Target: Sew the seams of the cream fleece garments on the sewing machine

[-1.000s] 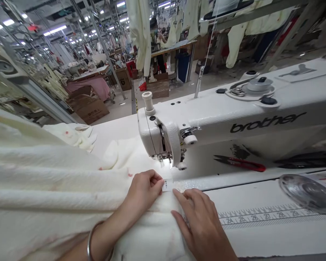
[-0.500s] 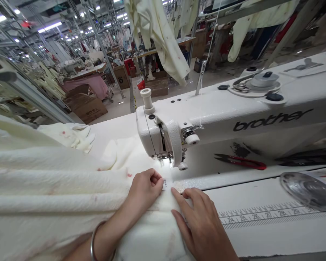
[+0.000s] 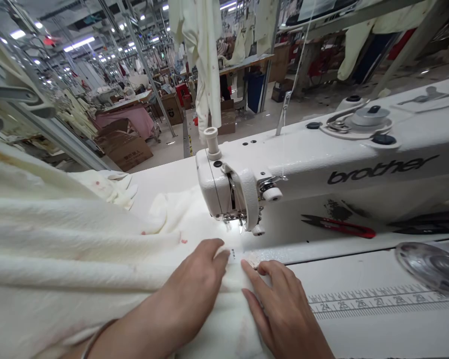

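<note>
Cream fleecy fabric (image 3: 134, 269) with small pink marks spreads under my hands and off to the left. On it, just in front of the needle area, lies a small white label (image 3: 232, 255) with dark print. My left hand (image 3: 196, 284), wearing a bangle, is closed with its thumb and finger at the label's left edge; the fingertips are partly hidden. My right hand (image 3: 284, 309) rests on the fabric's right edge, thumb and fingers apart, index fingertip close to the label. The white sewing machine (image 3: 224, 189) stands just beyond, its presser foot lit.
Red-handled thread snips (image 3: 340, 227) lie on the machine bed at right, near dark lint (image 3: 336, 209). A printed ruler strip (image 3: 377, 301) runs along the front edge by a clear round dish (image 3: 430, 269). Cream garments (image 3: 205, 65) hang behind the machine; a cardboard box (image 3: 127, 149) sits on the floor.
My left hand has turned more palm-down at the label, its pinch less visible. My right hand has barely moved on the fabric. The whole view has shifted slightly.
</note>
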Action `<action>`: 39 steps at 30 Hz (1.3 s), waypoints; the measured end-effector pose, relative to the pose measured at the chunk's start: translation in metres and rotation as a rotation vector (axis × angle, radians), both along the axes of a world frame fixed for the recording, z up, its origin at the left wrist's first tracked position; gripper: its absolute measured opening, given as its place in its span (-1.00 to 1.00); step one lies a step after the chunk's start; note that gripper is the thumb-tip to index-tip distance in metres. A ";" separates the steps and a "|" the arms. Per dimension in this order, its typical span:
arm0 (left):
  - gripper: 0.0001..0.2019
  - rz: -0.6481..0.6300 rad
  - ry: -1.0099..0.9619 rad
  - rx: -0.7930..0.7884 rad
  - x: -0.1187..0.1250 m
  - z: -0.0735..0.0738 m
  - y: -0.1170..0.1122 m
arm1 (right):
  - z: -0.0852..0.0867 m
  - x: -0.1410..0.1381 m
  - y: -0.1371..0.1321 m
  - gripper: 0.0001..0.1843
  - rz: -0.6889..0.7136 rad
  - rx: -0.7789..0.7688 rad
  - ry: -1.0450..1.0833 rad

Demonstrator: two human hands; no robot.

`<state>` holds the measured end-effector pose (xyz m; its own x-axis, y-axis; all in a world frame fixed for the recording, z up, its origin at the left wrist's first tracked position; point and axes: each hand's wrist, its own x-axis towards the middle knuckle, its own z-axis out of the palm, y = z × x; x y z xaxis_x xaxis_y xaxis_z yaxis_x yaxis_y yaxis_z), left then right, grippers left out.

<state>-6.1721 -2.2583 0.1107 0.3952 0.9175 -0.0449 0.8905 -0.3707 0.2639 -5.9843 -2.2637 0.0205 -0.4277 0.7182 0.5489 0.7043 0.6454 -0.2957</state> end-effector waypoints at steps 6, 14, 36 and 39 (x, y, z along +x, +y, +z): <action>-0.35 -0.325 0.128 0.025 -0.013 -0.019 -0.011 | -0.001 -0.001 0.001 -0.63 0.007 0.006 -0.002; -0.35 -0.342 0.119 0.043 -0.018 -0.031 -0.010 | -0.001 -0.002 0.000 -0.63 -0.012 0.009 -0.012; -0.28 -0.370 0.140 0.084 -0.020 -0.036 -0.009 | 0.004 -0.002 -0.002 -0.66 -0.030 0.012 0.021; -0.29 -0.367 0.127 0.077 -0.019 -0.037 -0.010 | 0.016 0.004 0.016 -0.69 0.012 -0.070 0.028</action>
<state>-6.1915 -2.2686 0.0734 0.6932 0.7190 -0.0513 0.7190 -0.6847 0.1194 -5.9802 -2.2481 0.0366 -0.4218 0.7500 0.5095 0.6872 0.6310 -0.3599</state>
